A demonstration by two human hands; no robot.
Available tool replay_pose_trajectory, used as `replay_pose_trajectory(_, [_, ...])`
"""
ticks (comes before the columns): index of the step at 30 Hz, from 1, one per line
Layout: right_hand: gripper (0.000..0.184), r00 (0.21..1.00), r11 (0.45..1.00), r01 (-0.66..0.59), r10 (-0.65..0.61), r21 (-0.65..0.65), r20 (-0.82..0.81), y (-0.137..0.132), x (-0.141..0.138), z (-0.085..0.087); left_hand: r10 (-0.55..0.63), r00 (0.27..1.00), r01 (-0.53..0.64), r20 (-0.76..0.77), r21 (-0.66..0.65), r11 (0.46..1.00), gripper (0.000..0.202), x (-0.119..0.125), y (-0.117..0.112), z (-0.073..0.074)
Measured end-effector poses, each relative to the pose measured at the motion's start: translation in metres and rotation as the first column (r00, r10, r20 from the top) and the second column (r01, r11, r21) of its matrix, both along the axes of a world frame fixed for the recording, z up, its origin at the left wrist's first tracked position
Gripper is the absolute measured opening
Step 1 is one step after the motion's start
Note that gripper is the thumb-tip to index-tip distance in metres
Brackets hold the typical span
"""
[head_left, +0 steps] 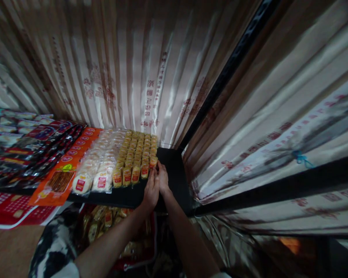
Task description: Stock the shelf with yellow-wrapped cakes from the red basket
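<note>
Both my hands reach to the right end of rows of small yellow snack packets (137,154) laid on a black shelf (174,170). My left hand (151,189) stands edge-up, fingers together, pressed against the nearest packets. My right hand (162,178) sits right beside it, fingers closed at the end packet (153,161) of the right row. What the fingers hold, if anything, is hidden.
White round packets (101,170), an orange packet row (66,170) and dark red packets (43,146) lie further left on the shelf. Shiny printed curtains (127,65) hang behind and to the right. A red basket of yellow packets (116,227) sits below the shelf.
</note>
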State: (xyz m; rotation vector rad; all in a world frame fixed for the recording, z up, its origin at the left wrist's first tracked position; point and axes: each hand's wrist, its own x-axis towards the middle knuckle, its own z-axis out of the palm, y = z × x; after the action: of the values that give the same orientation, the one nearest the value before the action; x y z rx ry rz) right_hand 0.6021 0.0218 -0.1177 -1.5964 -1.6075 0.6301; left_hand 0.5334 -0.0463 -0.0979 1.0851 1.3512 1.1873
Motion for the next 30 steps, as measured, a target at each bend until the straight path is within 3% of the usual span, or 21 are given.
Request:
replay_pose_trajectory(4, [0.052, 0.981, 0.998, 0.049, -0.041, 0.038, -0.191, -0.003, -0.001, -0.004, 0.006, 0.999, -0.006, 0.033, 0.007, 1.000, 0.053, 0.000, 0.000, -0.004])
replay_pose_trajectory(7, [0.043, 0.962, 0.995, 0.083, -0.066, 0.052, -0.264, -0.007, -0.003, -0.005, 0.027, 0.998, -0.028, 0.064, 0.014, 1.000, 0.051, 0.001, 0.001, -0.006])
replay_pose_trajectory(12, [0.027, 0.969, 0.994, 0.074, -0.054, 0.076, -0.240, -0.009, -0.006, -0.007, 0.085, 0.993, -0.087, 0.078, 0.033, 0.996, 0.046, 0.003, 0.007, -0.013])
replay_pose_trajectory(18, [0.027, 0.969, 0.992, 0.062, -0.034, 0.110, -0.245, -0.008, -0.004, -0.010, 0.087, 0.994, -0.088, 0.071, 0.015, 0.996, 0.045, 0.004, 0.011, -0.017])
replay_pose_trajectory(25, [0.034, 0.963, 0.986, 0.102, -0.065, 0.135, -0.260, -0.012, -0.002, -0.014, 0.083, 0.995, -0.082, 0.060, -0.005, 0.997, 0.046, 0.006, 0.006, -0.010])
replay_pose_trajectory(30, [0.032, 0.975, 0.979, 0.128, -0.095, 0.157, -0.201, -0.033, -0.004, -0.007, 0.055, 0.998, -0.056, 0.031, 0.006, 0.998, 0.042, -0.001, -0.012, 0.000])
